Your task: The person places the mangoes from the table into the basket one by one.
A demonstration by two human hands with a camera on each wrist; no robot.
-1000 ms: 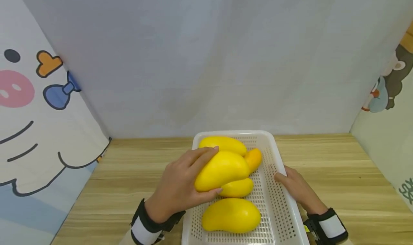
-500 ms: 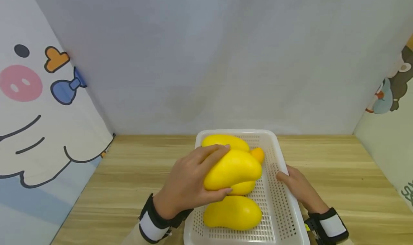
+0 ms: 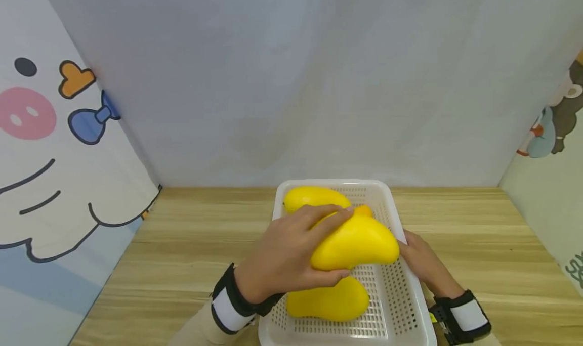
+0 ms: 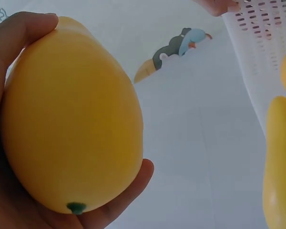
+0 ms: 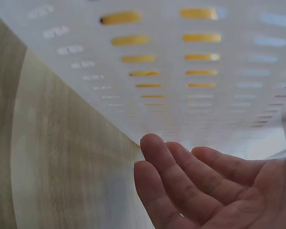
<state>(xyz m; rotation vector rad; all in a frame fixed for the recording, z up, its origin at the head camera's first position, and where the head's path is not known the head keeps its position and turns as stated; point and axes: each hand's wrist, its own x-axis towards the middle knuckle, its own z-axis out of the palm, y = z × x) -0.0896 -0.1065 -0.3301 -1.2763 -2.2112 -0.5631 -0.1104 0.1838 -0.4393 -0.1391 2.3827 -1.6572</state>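
Note:
My left hand (image 3: 296, 252) grips a large yellow mango (image 3: 360, 242), fingers over its top and thumb below. Its green stem end faces the camera in the left wrist view, where the mango (image 4: 71, 119) fills much of the picture. It is held over a white perforated basket (image 3: 387, 305), its tip overlapping the right rim in the head view. My right hand (image 3: 425, 262) holds that rim, with its fingers (image 5: 186, 183) lightly bent along the outer wall. Inside lie a mango (image 3: 314, 198) at the far end and a mango (image 3: 328, 303) at the near end.
A smaller orange fruit (image 3: 364, 210) shows in the basket behind the held mango. The wooden tabletop (image 3: 196, 234) runs to a pale back wall (image 3: 291, 108). Cartoon-printed panels stand at left (image 3: 45, 184) and right (image 3: 546, 184).
My left hand has lifted the mango and carried it right across the basket. A smaller yellow mango beneath it is now hidden. My right hand stays at the rim.

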